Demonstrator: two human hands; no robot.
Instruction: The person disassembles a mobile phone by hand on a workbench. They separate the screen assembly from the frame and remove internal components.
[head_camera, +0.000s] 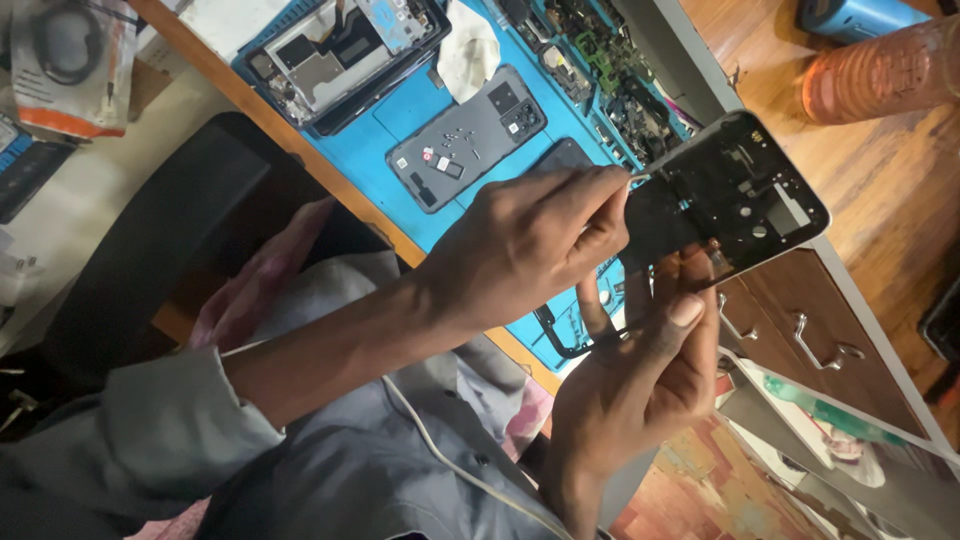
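Note:
My left hand (530, 240) reaches in from the left, its back toward me. Thumb and forefinger pinch a thin, pale tool tip (634, 178) against the upper edge of a black phone frame (740, 190). My right hand (640, 375) comes up from below and grips the frame's lower end, thumb on its face and fingers behind it. The frame is held in the air over the desk's edge, and it shows camera cut-outs and bare inner parts.
A blue work mat (420, 215) lies on the wooden desk and carries a grey phone back cover (465, 135) with small screws on it. An opened phone (340, 55), a white cloth (467, 50) and a tray of parts (610, 70) are also there. Drawers with metal handles (825, 345) are at the right.

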